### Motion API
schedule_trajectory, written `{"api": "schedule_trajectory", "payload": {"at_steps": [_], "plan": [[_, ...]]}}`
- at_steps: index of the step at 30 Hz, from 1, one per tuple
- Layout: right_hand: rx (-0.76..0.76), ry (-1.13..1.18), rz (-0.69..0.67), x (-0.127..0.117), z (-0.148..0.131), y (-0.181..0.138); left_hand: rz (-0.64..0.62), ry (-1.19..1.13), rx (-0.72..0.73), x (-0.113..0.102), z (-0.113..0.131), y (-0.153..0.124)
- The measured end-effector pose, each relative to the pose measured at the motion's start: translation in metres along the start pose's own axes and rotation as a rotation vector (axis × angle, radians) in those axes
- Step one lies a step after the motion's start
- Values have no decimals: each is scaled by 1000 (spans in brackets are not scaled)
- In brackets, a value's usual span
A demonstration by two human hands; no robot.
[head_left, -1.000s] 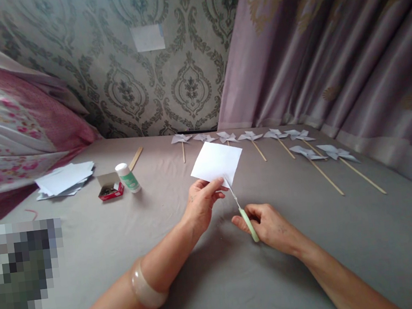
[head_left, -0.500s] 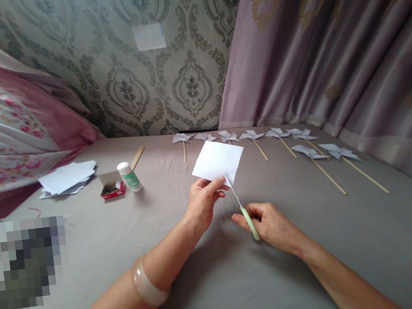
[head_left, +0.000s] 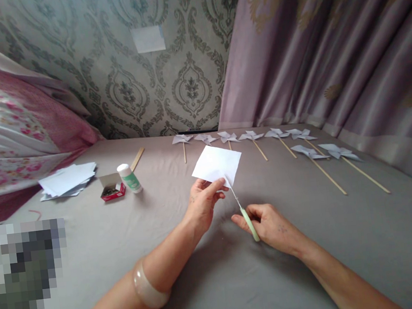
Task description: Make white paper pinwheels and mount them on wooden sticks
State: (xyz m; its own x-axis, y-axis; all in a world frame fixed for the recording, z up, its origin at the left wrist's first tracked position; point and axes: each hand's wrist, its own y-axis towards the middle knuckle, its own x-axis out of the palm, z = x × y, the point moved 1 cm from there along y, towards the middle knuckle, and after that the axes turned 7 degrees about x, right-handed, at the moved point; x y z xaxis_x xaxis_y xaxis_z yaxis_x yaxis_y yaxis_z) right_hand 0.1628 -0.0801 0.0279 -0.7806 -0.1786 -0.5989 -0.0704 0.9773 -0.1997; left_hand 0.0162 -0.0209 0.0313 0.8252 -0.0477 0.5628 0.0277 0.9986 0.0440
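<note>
White paper [head_left: 217,161] is pinched in the left hand [head_left: 203,203]; the right hand [head_left: 269,225] grips green-handled scissors [head_left: 250,225]. If the paper slips, the blades [head_left: 235,194] might nip the left thumb [head_left: 215,186].

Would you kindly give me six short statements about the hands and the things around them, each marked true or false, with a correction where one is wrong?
1. The left hand holds a square of white paper. True.
2. The right hand holds scissors with a pale green handle. True.
3. The scissors are well apart from the square of white paper. False: their blades meet it near the left thumb.
4. A white-capped bottle stands beside a small red box. True.
5. The small red box is closed. False: it is open, with its flap raised.
6. The pinwheels lie to the left of the white-capped bottle. False: they lie to its right.
</note>
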Motion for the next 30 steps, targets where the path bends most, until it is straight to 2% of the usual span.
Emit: {"api": "schedule_trajectory", "payload": {"at_steps": [13,30], "plan": [[-10,89,-5,-1,3,1,-63,-1,-9,4,-4,-6],[-3,101,26,0,-2,-2,-62,5,-20,6,-3,-9]]}}
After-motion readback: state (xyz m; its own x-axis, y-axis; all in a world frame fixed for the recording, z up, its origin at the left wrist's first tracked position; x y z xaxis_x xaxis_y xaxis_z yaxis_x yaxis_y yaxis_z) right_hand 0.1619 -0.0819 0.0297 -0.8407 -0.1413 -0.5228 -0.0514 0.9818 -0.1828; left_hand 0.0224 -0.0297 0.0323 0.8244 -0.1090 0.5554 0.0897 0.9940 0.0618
